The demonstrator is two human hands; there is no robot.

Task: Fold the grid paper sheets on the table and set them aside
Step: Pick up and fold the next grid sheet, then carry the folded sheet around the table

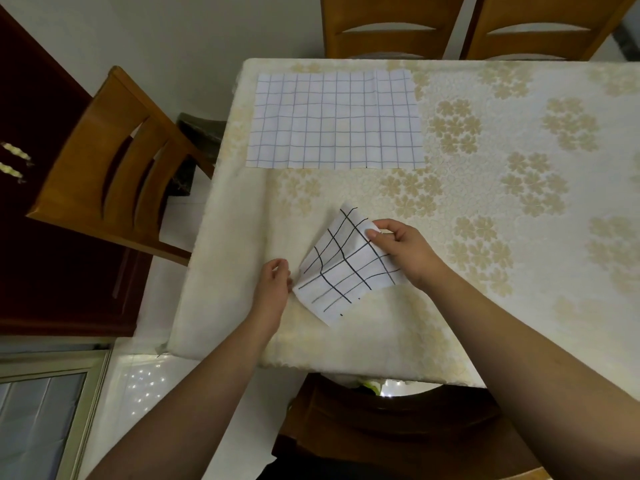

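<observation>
Holding the small black-grid paper sheet [346, 268] above the near part of the table [519, 237], I pinch its far right edge with my right hand [401, 251], thumb on top, and its left corner with the curled fingers of my left hand [273, 285]. It is bent and partly folded between my two hands. Well apart, the large blue-grid paper sheet [336, 121] lies flat on the floral tablecloth [485, 188] near the far left corner.

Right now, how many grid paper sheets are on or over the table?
2. A large blue-lined sheet lies flat at the table's far left. A smaller black-lined sheet is held near the front edge, pinched by the left hand and right hand. None appears hidden.
</observation>
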